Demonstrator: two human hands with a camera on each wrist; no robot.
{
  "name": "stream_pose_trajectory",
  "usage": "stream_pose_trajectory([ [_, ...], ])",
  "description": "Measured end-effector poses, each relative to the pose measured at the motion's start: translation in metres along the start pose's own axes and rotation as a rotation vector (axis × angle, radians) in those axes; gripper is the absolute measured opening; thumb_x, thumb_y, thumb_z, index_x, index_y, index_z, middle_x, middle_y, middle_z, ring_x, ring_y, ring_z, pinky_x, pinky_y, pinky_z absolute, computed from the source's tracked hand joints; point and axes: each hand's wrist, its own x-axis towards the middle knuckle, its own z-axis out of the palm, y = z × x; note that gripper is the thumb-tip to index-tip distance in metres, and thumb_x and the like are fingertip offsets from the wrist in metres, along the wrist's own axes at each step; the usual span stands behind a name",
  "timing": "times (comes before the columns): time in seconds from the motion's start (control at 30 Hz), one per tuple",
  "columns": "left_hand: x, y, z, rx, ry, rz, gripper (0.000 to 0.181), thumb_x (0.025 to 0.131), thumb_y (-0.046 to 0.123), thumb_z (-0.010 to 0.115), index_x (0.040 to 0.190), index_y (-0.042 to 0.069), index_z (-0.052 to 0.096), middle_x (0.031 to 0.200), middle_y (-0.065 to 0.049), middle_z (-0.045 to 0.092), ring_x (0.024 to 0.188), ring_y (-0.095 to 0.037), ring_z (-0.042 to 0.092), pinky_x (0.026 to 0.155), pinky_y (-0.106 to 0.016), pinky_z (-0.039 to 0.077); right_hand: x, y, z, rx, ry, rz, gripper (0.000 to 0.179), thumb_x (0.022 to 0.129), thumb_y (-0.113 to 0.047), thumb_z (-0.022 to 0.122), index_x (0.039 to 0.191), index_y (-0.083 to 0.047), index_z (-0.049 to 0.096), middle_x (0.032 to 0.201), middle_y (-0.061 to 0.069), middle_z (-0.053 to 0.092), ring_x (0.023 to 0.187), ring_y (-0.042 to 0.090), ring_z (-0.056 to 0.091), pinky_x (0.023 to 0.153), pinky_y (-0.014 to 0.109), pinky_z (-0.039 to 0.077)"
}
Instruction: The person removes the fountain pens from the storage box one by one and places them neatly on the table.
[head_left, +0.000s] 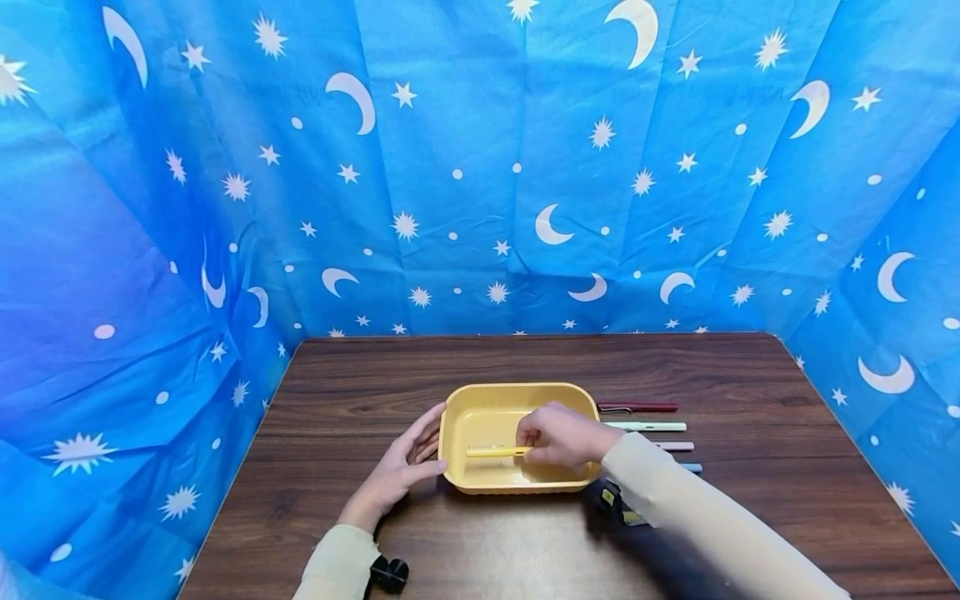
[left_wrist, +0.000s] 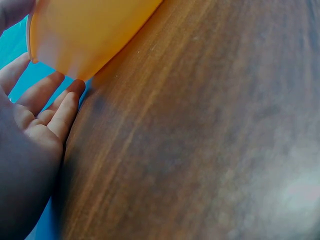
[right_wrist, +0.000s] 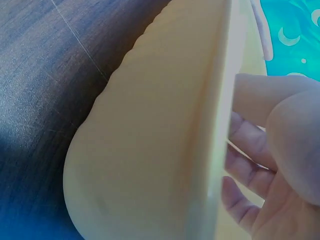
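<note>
A yellow rectangular basin (head_left: 517, 482) with rounded corners stands on the dark wooden table. Inside it lies a yellow pen (head_left: 491, 451), nearly level, pinched at its right end by my right hand (head_left: 562, 435). The right wrist view shows that hand (right_wrist: 285, 150) reaching over the rim with curled fingers; the basin's wall (right_wrist: 150, 125) hides their tips and the pen. My left hand (head_left: 401, 467) touches the basin's left side, fingers spread and thumb by the front corner. From the left wrist, the fingers (left_wrist: 65, 110) of this hand rest loosely along the basin's outer wall (left_wrist: 90, 35).
To the right of the basin several pens lie in a row: dark red (head_left: 652, 407), pale mint (head_left: 663, 427), pale pinkish (head_left: 678, 447) and light blue (head_left: 692, 467), the nearer ones partly behind my right arm. Blue cloth (head_left: 480, 250) with moons and stars hangs around the table.
</note>
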Motion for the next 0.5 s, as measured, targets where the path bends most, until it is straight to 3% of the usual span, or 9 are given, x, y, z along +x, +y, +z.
stream_pose_trajectory([
  [0.37, 0.0, -0.003, -0.001, -0.007, -0.002, 0.0, 0.085, 0.098, -0.002, 0.069, 0.169, 0.014, 0.025, 0.172, -0.016, 0.027, 0.157, -0.037, 0.027, 0.117, -0.018, 0.039, -0.01, 0.006, -0.003, -0.048, 0.186, -0.101, 0.017, 0.1, -0.009, 0.067, 0.113, -0.007, 0.079, 0.109, 0.004, 0.078, 0.1, 0.016, 0.072, 0.091, 0.035, 0.06],
  [0.5, 0.0, -0.003, -0.001, 0.0, 0.001, 0.001, 0.085, 0.098, 0.0, 0.07, 0.169, 0.016, 0.026, 0.172, -0.015, 0.027, 0.157, -0.036, 0.027, 0.117, -0.018, 0.039, -0.015, 0.007, -0.002, -0.022, 0.281, -0.094, 0.019, 0.101, -0.01, 0.067, 0.117, -0.005, 0.078, 0.111, 0.005, 0.078, 0.102, 0.018, 0.072, 0.091, 0.037, 0.061],
])
